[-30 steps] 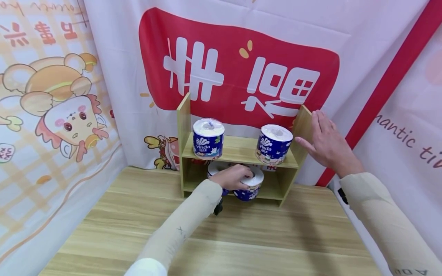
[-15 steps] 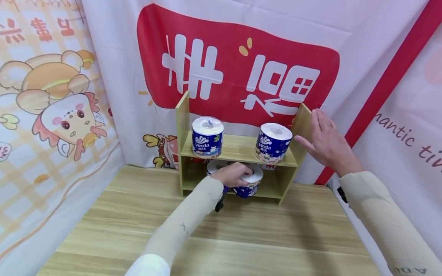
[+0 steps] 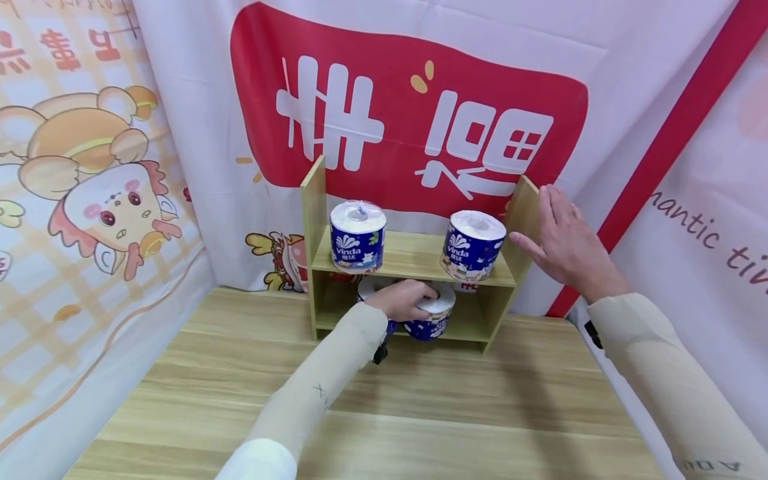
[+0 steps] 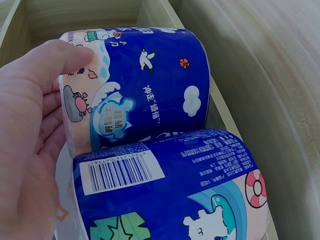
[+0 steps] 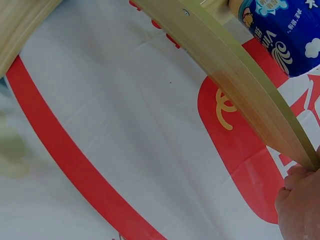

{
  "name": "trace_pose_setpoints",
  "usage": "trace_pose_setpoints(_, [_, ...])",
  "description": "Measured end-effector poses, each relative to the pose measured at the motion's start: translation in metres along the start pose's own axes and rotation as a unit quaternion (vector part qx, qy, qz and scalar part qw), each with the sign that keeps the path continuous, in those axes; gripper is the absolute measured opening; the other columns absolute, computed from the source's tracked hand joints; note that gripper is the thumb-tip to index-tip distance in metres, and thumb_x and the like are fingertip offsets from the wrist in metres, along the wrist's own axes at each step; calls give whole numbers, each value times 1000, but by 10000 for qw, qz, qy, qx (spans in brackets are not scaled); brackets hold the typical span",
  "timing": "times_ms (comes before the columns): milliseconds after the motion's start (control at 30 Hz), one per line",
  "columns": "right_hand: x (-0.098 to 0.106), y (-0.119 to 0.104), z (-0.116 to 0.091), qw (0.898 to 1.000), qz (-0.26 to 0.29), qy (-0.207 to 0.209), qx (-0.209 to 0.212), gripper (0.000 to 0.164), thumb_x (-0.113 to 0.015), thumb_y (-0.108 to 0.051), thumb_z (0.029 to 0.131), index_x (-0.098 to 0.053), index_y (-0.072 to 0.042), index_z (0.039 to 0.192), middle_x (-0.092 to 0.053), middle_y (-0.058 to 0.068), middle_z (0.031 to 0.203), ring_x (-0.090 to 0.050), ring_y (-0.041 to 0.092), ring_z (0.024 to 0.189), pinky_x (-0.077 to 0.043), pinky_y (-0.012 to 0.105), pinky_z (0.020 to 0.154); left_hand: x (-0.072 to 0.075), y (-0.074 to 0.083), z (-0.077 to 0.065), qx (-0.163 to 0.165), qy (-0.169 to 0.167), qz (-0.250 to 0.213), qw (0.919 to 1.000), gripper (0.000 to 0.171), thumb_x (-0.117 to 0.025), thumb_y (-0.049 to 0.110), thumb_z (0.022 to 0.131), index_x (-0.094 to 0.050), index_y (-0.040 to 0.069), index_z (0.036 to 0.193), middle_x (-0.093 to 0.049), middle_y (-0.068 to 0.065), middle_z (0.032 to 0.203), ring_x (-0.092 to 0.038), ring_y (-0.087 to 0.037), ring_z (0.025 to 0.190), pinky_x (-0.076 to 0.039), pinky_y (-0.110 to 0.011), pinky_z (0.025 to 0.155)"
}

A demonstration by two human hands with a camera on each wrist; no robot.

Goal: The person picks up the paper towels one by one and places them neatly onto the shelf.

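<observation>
On the lower level of a small wooden shelf, my left hand grips a blue-and-white toilet paper roll. The thumb presses its printed wrapper, as the left wrist view shows; some fingertips are hidden by the roll. Right beside it lies a second toilet paper roll with a barcode, mostly covered by my hand in the head view. My right hand rests against the shelf's right side panel, fingers straight and thumb spread near its front edge.
Two more wrapped rolls stand on the upper level, one at the left and one at the right. Underneath is a wood-grain tabletop. Printed cloth hangs close behind the shelf and on both sides.
The head view has shifted slightly, so the shelf sits a little higher and further left in it. Both hands keep their places at the shelf.
</observation>
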State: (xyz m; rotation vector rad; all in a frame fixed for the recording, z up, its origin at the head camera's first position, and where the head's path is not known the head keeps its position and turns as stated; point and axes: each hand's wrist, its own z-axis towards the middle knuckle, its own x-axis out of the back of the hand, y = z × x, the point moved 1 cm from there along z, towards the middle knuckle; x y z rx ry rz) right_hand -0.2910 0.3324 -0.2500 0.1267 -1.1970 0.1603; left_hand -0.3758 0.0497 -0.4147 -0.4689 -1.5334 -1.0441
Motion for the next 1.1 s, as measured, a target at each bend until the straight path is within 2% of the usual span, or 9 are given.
trace_pose_setpoints(267, [-1,-3,1,10000,21,-41,-4,110,-55,-64,99,9,-9,169,-1,23,178,-6,47,164,-23,72,125,3,-1,-1,517,-122,-261,9982,32,-77,24,96,-75,13,126,-76,0,121,-68,-10,102,-59,-31,94])
trace_pose_setpoints(500, [-2,-2,1,10000,-18,-56,-28,110,-54,-65,99,10,-9,169,-2,23,178,-7,47,164,-29,74,121,4,4,0,674,-219,-122,9974,36,-76,23,98,-72,12,132,-74,-2,128,-68,-12,109,-58,-33,101])
trace_pose_setpoints(833, [-6,-2,1,10000,30,-43,49,110,-52,-67,100,9,-7,169,-4,24,177,-9,48,163,-26,73,124,4,7,-4,504,-458,288,9973,36,-72,23,100,-67,12,134,-72,-2,127,-65,-12,105,-57,-32,94])
trace_pose_setpoints(1000, [-6,1,2,10000,36,-77,23,110,-51,-68,100,10,-8,169,-3,24,177,-9,48,163,-27,73,122,10,13,-6,329,-545,675,9957,43,-71,25,101,-63,9,139,-70,-4,131,-64,-14,110,-56,-32,98])
trace_pose_setpoints(1100, [-5,5,2,9998,104,-175,-75,110,-51,-68,100,11,-9,169,0,23,178,-7,49,163,-29,75,120,16,20,-9,243,-578,707,9955,46,-71,26,101,-61,8,142,-68,-6,133,-63,-15,114,-56,-33,101])
